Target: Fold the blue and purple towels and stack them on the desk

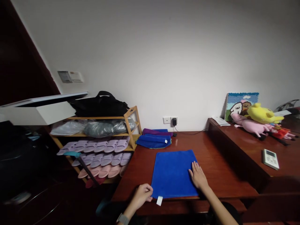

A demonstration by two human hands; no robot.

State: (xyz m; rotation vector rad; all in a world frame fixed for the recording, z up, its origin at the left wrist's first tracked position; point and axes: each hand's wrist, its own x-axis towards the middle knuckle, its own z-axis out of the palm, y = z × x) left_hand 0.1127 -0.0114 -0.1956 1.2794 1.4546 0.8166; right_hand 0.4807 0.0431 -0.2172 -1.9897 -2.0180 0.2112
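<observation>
A blue cloth (174, 173) lies spread flat on the reddish-brown wooden table (217, 168), with a white tag (159, 200) sticking out past its near edge. My left hand (142, 195) is at the near left corner of the cloth, its fingers curled and pinched on that corner. Flat on the right side of the cloth rests my right hand (198, 176), fingers stretched out. Farther back, by the wall, several folded cloths (153, 141) in blue and purple lie stacked.
On the left stands a wooden rack (132, 128) with several slippers (100, 145) and a black bag (100, 104) on top. A higher surface at right carries plush toys (262, 114), a picture (242, 103) and a white remote (270, 158). A charger (174, 122) is plugged into the wall.
</observation>
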